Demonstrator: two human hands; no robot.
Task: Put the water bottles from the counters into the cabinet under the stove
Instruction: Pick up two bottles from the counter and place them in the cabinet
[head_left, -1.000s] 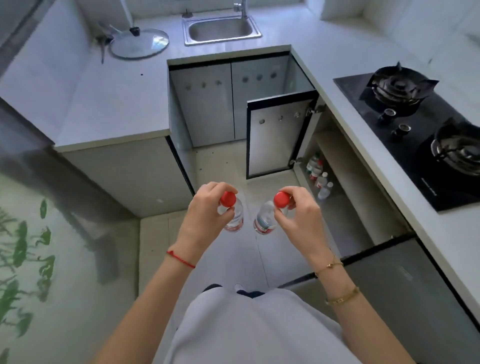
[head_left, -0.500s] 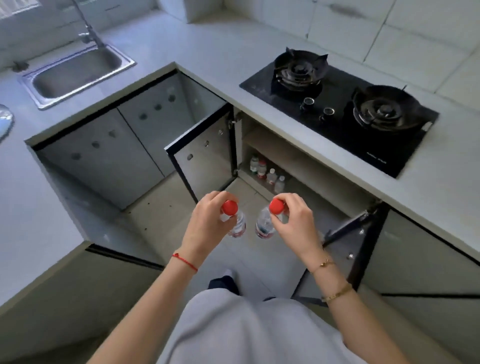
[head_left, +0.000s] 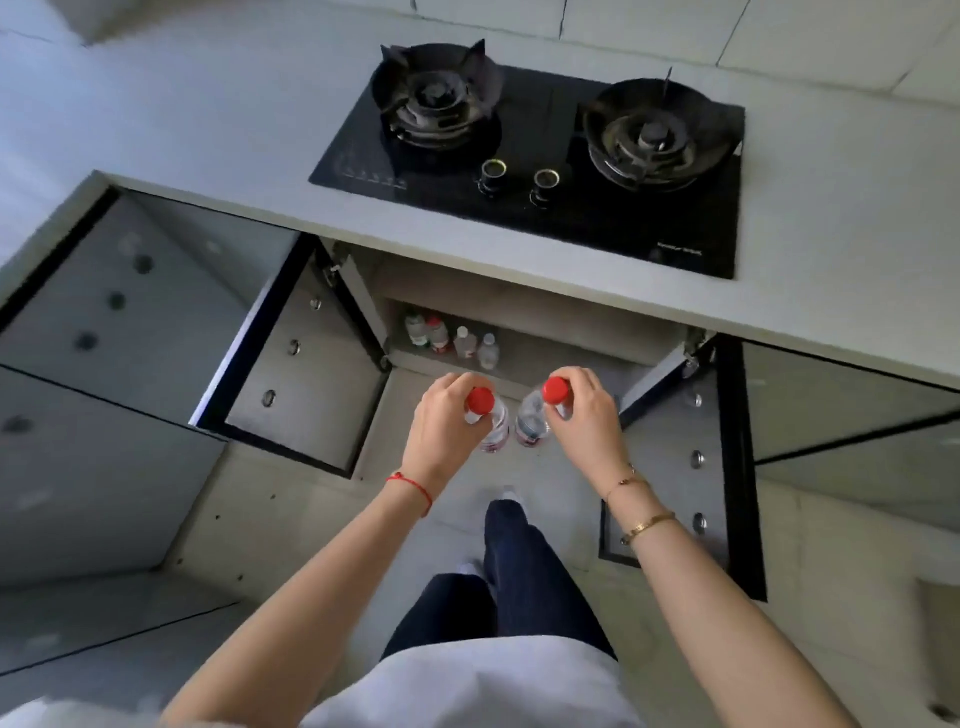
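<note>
The left hand (head_left: 441, 426) fingers pinch one red-capped bottle (head_left: 491, 423) by its neck; the right hand (head_left: 584, 415) fingers pinch another bottle (head_left: 530, 423) (both hang side by side) before the open cabinet (head_left: 545, 348), where four bottles (head_left: 452, 338) stand under the stove (head_left: 540, 156).

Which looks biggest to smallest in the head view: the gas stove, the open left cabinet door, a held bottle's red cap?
1. gas stove
2. left cabinet door. It hangs nearer the camera, so true size against the stove is unsure.
3. red cap, in the left hand; the right hand cap looks alike.
</note>
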